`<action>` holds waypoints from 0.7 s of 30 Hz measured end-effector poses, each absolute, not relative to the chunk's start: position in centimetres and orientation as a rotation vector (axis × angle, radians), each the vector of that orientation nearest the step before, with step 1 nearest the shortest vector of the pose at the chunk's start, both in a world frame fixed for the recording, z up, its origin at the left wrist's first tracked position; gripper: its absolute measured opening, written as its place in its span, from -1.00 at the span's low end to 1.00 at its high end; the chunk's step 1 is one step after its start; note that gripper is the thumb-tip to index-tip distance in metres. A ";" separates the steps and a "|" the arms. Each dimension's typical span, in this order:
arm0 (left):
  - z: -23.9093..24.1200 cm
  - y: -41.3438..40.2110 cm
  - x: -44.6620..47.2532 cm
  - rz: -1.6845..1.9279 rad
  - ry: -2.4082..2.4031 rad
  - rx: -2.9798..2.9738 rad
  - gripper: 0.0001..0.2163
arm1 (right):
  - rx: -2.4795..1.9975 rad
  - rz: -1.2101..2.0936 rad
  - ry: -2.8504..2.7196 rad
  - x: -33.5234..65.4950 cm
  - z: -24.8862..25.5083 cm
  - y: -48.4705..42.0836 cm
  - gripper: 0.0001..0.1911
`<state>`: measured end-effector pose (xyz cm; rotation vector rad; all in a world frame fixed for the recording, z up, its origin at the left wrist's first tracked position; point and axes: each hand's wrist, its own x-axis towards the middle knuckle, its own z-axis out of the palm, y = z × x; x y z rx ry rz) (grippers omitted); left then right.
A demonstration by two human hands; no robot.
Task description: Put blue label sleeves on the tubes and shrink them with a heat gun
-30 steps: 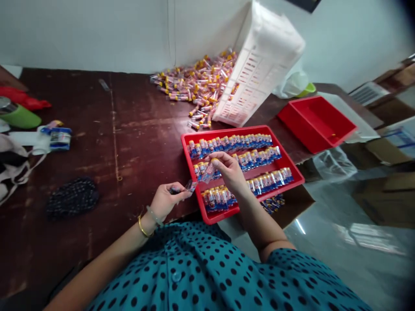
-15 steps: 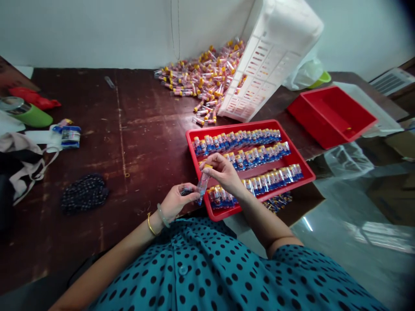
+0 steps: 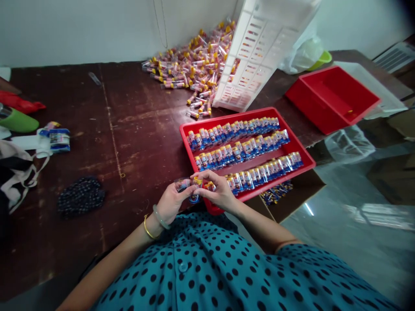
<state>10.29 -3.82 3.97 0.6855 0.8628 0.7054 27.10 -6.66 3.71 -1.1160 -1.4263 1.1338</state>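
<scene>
In front of my body, both hands meet at a small yellow-capped tube (image 3: pixel 196 189) with a blue lower part. My left hand (image 3: pixel 171 202) pinches it from the left, thumb against its side. Crumpled-looking clear plastic (image 3: pixel 182 184) shows between the left fingers; its exact kind is unclear. My right hand (image 3: pixel 219 191) closes on the tube from the right, fingertips near the yellow cap. Just beyond, a shallow red tray (image 3: pixel 248 166) carries three rows of similar yellow-and-blue tubes (image 3: pixel 256 178). The right hand is over the tray's near left corner and hides part of the front row.
A heap of yellow-capped clear tubes (image 3: pixel 194 65) lies against the wall, beside a tipped white plastic basket (image 3: pixel 256 56). A deep red bin (image 3: pixel 333 97) stands at right. Below the tray is a cardboard box (image 3: pixel 300 196). A dark speckled cloth (image 3: pixel 81 196) lies at left.
My right hand has come down toward my left, and the tube between them now sits lower and is more covered by fingers. The camera view has shifted slightly.
</scene>
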 end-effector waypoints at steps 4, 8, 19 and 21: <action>4.1 -3.9 10.5 0.693 0.883 0.707 -0.72 | -1.109 1.104 -1.486 27.6 3.4 -6.4 -0.74; 3.9 -3.8 10.5 0.695 0.924 0.773 -0.73 | -1.074 1.114 -1.502 28.1 3.4 -6.1 -0.78; 5.6 -3.0 12.2 0.538 1.097 0.616 -0.52 | -0.958 1.233 -1.007 29.5 3.3 -4.3 -0.70; 4.9 -2.7 12.2 0.468 1.128 0.611 -0.52 | -0.962 1.125 -0.936 32.6 2.8 -2.8 -0.62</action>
